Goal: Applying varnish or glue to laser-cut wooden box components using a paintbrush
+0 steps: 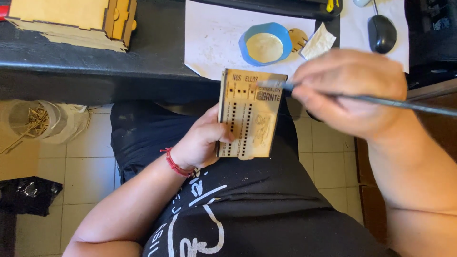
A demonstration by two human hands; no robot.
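Observation:
My left hand holds a flat, laser-cut wooden board with rows of small square holes and engraved lettering, upright over my lap. My right hand grips a thin grey paintbrush; its bristle tip rests on the board's upper right part. A blue bowl with pale cream liquid sits on a white sheet of paper on the black desk just beyond the board.
A plywood box stands at the desk's far left. A small wooden piece and a folded tissue lie beside the bowl. A black mouse sits at the right. On the tiled floor, a bag of wooden sticks.

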